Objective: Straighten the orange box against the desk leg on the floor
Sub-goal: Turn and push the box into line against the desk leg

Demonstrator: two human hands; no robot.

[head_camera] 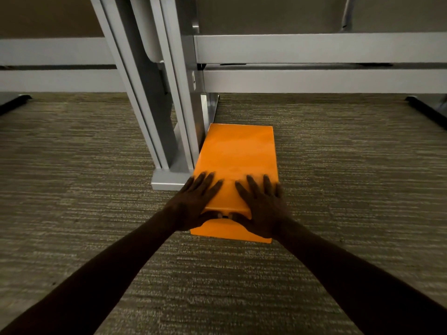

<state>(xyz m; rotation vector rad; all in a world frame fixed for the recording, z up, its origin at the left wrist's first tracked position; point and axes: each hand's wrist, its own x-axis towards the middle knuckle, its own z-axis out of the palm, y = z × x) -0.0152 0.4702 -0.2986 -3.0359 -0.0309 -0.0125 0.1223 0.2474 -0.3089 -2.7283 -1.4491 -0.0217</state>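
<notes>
An orange box (237,155) lies flat on the carpet, its long side running away from me and its left edge next to the grey desk leg (179,131). My left hand (193,204) rests on the near left part of the lid, fingers spread over the top and thumb on the front face. My right hand (262,206) mirrors it on the near right corner, fingers on the lid and thumb on the front. Both hands clasp the near end of the box. The box's far left corner sits close to the leg's foot (169,181).
Grey metal crossbars (314,81) of the desk frame run across the back. Striped brown carpet (96,213) covers the floor on both sides of the box. Dark feet of other furniture show at the far left (14,102) and far right (428,110).
</notes>
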